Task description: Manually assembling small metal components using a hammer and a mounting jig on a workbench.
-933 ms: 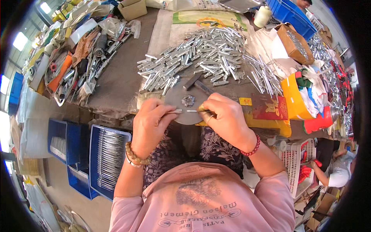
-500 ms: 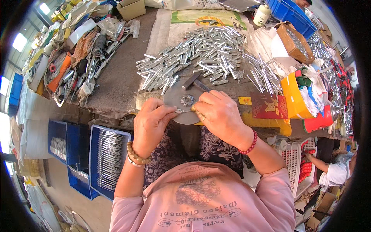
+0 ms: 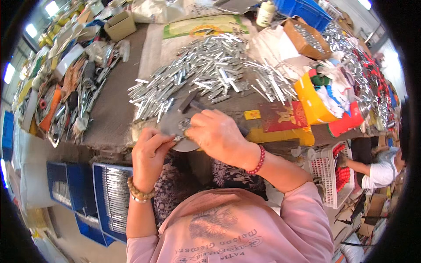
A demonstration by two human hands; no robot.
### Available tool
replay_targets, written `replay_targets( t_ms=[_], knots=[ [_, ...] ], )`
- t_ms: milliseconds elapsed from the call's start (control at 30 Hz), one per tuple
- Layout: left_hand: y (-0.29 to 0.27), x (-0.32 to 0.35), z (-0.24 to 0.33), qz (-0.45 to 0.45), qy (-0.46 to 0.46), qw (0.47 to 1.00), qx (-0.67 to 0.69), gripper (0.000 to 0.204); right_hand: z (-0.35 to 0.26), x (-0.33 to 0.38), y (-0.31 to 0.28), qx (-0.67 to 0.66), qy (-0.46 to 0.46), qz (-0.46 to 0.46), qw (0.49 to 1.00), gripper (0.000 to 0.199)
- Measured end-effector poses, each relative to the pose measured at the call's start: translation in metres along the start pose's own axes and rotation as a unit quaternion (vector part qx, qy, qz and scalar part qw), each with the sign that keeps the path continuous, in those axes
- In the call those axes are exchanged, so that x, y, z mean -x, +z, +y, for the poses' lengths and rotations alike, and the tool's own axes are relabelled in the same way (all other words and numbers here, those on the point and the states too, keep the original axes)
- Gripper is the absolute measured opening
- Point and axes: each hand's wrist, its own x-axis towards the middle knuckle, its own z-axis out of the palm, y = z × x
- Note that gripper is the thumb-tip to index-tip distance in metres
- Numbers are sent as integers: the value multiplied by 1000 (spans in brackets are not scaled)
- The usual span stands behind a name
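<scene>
My left hand (image 3: 149,153) pinches a small shiny metal piece (image 3: 177,138) between thumb and fingers, above the near part of a round grey plate (image 3: 186,146). My right hand (image 3: 221,136) is closed right beside it, its fingertips by a small cluster of metal bits (image 3: 183,123) on that plate. Whether those fingertips grip anything is hidden. Behind them lies a hammer (image 3: 187,101), its head on the plate's far side and its handle partly covered by my right hand. A large heap of silvery metal tubes (image 3: 197,65) spreads beyond the hammer.
Thin rods (image 3: 272,83) lie right of the heap. At right stand a yellow container (image 3: 309,103) with cloths and a cardboard box (image 3: 307,39) of small parts. Tools (image 3: 81,94) crowd the left. Below left, a blue bin (image 3: 98,201) holds metal rods. A co-worker (image 3: 372,171) is at right.
The view has swung, so the bench appears further left. My right hand has closed in on my left and now covers part of the metal cluster. My left hand keeps its pinch.
</scene>
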Motion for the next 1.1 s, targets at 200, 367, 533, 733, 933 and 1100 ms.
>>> replay_targets(
  t_ms=[200, 367, 533, 733, 933, 1100],
  knots=[
    [-2, -2, 6, 10, 10, 1000, -4, 20, 51, 23, -37, 72, 148, 156, 974, 4],
    [-2, -1, 7, -1, -9, 1000, 10, 21, 88, 43, -67, 159, 288, 82, 941, 7],
    [-1, 0, 5, -4, -23, 1000, 18, 22, 93, 40, -61, 130, 300, 42, 944, 10],
    [0, -2, 4, 16, 6, 1000, 12, 19, 98, 39, -58, 160, 281, 22, 946, 13],
    [-1, 0, 3, 22, -2, 1000, -3, 19, 83, 32, -69, -78, 350, 24, 933, 13],
    [-1, 0, 2, 18, -13, 1000, 0, 17, 51, 17, -59, -137, 301, 12, 944, 9]
  ],
)
